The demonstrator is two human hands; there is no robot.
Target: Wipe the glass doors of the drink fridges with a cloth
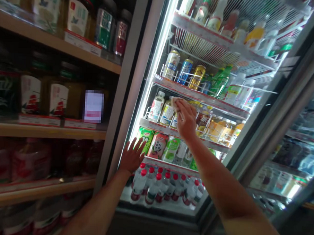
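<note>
I face an open lit drinks fridge. My right hand [185,116] reaches in to the third shelf, its fingers closed on the pale cap of a bottle [176,101] among the tea bottles [156,106] there. My left hand [132,155] is lower, fingers spread, flat against the fridge's left frame [126,105] beside a green carton [145,140]. It holds nothing.
Cans [185,71] stand on the shelf above, cartons and bottles below, red-capped water bottles [156,186] at the bottom. The fridge door [282,112] hangs open at right. Wooden shelves [49,131] of bottled drinks fill the left side.
</note>
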